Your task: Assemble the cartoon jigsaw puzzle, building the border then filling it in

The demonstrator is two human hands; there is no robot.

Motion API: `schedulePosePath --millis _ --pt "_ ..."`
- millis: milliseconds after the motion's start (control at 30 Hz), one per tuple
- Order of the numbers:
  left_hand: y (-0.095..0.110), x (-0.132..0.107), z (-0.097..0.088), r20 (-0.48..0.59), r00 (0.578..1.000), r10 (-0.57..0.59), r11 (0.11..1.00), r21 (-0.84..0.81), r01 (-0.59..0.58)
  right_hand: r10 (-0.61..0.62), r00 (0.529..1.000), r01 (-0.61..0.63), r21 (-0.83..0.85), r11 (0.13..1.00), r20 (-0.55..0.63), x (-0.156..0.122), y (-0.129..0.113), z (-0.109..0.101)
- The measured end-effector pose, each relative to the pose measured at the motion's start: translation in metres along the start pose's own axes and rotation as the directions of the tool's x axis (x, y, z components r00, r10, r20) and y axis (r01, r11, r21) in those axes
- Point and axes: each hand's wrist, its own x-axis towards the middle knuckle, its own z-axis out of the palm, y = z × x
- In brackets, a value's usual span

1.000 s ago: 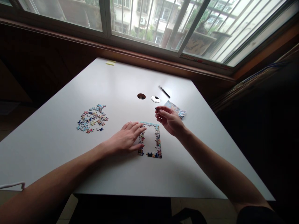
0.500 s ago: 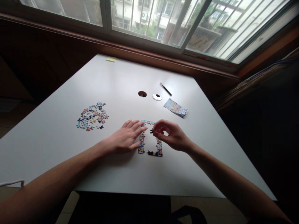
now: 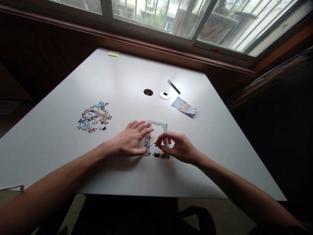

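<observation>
A partly built jigsaw frame (image 3: 157, 124) lies flat near the front middle of the white table (image 3: 127, 75). My left hand (image 3: 130, 141) rests flat beside the frame's left edge, fingers spread and touching it. My right hand (image 3: 176, 147) hovers over the frame's lower right part, thumb and fingers pinched on a small dark puzzle piece (image 3: 156, 144) held inside the frame's opening. A heap of loose puzzle pieces (image 3: 94, 116) lies to the left, well away from both hands.
A colourful picture card (image 3: 184, 107) lies right of the frame. Behind it are a round hole (image 3: 148, 92) in the table, a silver cap (image 3: 164, 95) and a black pen (image 3: 173, 86). A yellow sticky pad (image 3: 113, 54) sits at the far edge under the window.
My right hand has come down from above the card toward me, carrying the small piece into the frame's opening. The left hand has stayed on the frame's left side.
</observation>
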Motion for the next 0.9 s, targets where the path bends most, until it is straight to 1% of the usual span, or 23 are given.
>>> schedulePosePath --millis 233,400,433,500,567,633,733,900 --pt "-0.003 -0.001 0.003 -0.035 0.999 0.028 0.999 -0.034 -0.029 0.059 0.996 -0.059 -0.01 0.998 0.062 -0.009 0.002 0.014" --pt "-0.003 -0.001 0.004 -0.031 0.999 0.034 0.999 -0.022 -0.035 0.041 0.998 -0.039 -0.034 0.999 0.055 -0.012 0.001 0.018" --pt "-0.003 -0.001 0.004 -0.033 0.999 0.035 0.999 -0.023 -0.036 0.011 0.998 -0.009 -0.035 0.999 0.057 -0.012 0.001 0.018" --pt "-0.003 -0.001 0.004 -0.033 0.999 0.033 0.999 -0.026 -0.034 -0.091 0.993 0.095 -0.048 0.994 0.071 -0.012 0.002 0.018" --pt "-0.003 -0.001 0.004 -0.028 0.999 0.03 0.999 -0.026 -0.031 -0.209 0.974 0.216 -0.079 0.973 0.089 -0.012 0.003 0.018" --pt "-0.003 -0.001 0.004 -0.021 0.999 0.026 0.999 -0.02 -0.027 -0.284 0.953 0.295 -0.115 0.949 0.102 -0.012 0.004 0.019" --pt "-0.003 -0.001 0.005 -0.015 1.0 0.024 1.0 -0.005 -0.024 -0.322 0.94 0.337 -0.163 0.927 0.108 -0.013 0.005 0.021" --pt "-0.004 0.0 0.005 -0.012 1.0 0.024 1.0 0.004 -0.023 -0.345 0.93 0.366 -0.219 0.905 0.13 -0.014 0.005 0.023"
